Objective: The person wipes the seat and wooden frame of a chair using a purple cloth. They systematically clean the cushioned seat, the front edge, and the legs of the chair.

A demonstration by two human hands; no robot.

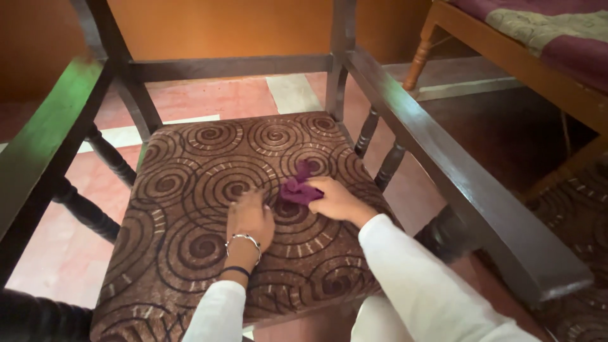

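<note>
On the tiled floor (190, 101) of pink and pale squares stands a dark wooden chair (405, 120), seen from above, with a broad armrest (468, 183) running down the right side and another armrest (44, 139) on the left, each carried on turned spindles (380, 152). Behind it, a back rail (228, 66) crosses between two posts, and beyond that is an orange wall (209, 25). At the upper right is a wooden bed frame (525, 63) with a turned leg and a purple and cream cover (557, 28). The chair's seat is a brown cushion (190, 253) patterned with pale spirals, filling most of the view. Two arms in white sleeves (418, 278) reach onto it from the bottom edge. The right hand (339, 199) lies on the cushion right of centre, its fingers closed around a small crumpled purple cloth (297, 189), which is bunched against the fabric with one end sticking up toward the back of the seat. The left hand (250, 215) rests just beside the cloth, to its left, palm down on the cushion with its fingers curled loosely and holding nothing; whether its fingertips touch the cloth is hard to tell. On the left wrist sit a silver bangle (246, 239) and, below it, a dark band (235, 271).
</note>
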